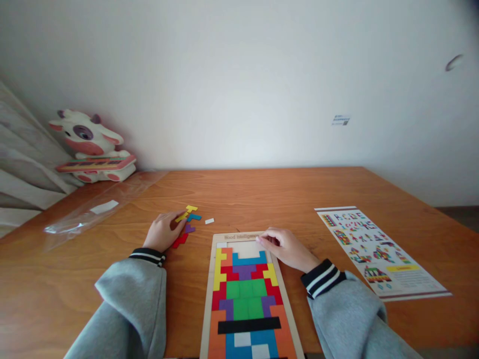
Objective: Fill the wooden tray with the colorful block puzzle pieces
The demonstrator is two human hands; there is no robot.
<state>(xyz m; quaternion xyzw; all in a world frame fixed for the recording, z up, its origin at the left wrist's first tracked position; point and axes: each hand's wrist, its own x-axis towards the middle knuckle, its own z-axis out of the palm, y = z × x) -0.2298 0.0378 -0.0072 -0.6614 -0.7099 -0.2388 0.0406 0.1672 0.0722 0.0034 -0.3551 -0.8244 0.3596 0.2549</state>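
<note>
A wooden puzzle board (208, 299) lies in front of me, filled with coloured blocks except for a bare stretch near its far end. My right hand (285, 245) rests over the board's far right corner, fingers bent together; what they hold, if anything, is hidden. Left of the board, my left hand (163, 231) reaches to a small group of loose pieces, its fingertips at a yellow piece (181, 217). Beside that are another yellow piece (192, 209), a blue piece (194, 217), a purple piece (189, 228) and a red piece (180, 241). A white piece (209, 221) lies apart.
A printed pattern sheet (374, 249) lies on the wooden table (247, 194) at the right. At the back left stands a cow toy with a keyboard (95, 149), with a clear plastic bag (82, 212) in front of it. A white wall closes off the back.
</note>
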